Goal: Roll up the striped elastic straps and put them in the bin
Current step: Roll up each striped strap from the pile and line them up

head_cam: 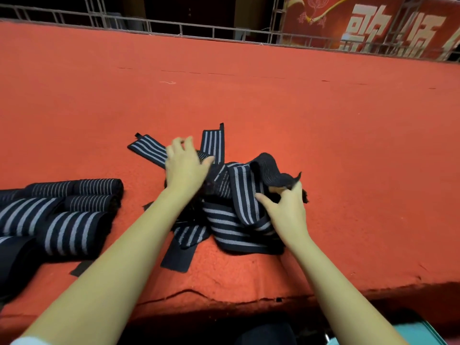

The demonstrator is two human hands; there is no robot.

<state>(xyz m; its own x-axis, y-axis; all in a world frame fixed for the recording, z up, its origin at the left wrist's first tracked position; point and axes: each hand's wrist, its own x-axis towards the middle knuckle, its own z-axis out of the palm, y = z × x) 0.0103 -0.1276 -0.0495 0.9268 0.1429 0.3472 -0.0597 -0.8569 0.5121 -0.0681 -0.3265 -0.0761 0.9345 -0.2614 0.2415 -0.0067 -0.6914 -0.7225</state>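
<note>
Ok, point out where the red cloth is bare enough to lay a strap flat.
Widest: the cloth from the tangle back to the railing. Also bare: everything right of the right hand, which pinches a strap. Crowded: the left, with rolls, and the narrow gap beside the tangle, crossed by the left hand and its forearm.

Loose straps [231,210] lie heaped mid-table [323,125], rolled straps [74,210] at their left, railing [199,31] behind

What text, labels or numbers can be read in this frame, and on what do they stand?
"歌颂": large cream characters on the red banner, top right. Their lower parts are hidden, and a further character is cut off at the frame edge.
The striped straps show no readable label.
</note>
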